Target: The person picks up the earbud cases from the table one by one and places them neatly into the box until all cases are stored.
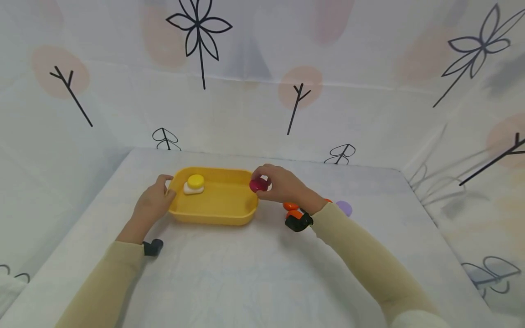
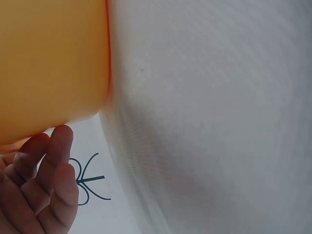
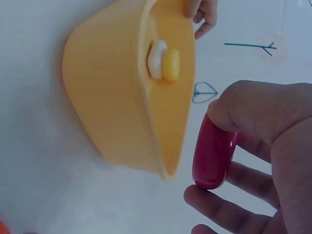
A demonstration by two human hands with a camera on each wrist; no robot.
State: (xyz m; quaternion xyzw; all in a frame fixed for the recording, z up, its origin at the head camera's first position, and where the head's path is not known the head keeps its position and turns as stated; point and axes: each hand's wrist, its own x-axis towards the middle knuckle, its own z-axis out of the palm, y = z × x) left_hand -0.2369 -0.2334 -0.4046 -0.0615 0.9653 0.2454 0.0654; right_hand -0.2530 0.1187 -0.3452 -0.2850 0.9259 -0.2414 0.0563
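My right hand pinches a glossy magenta pebble-shaped piece between thumb and fingers, right by the right rim of a yellow tub. At the tub's left end, my left hand holds the rim; in the left wrist view its fingers lie against the outer wall. Inside the tub, toward the left, a yellow rounded piece sits on top of a white one. The right wrist view shows this yellow piece and white piece sideways.
Partly hidden behind my right wrist lie orange pieces and a purple piece on the white-covered table. Dark wrist cameras are strapped to both wrists. A white cloth with line-drawn plants rises behind the table.
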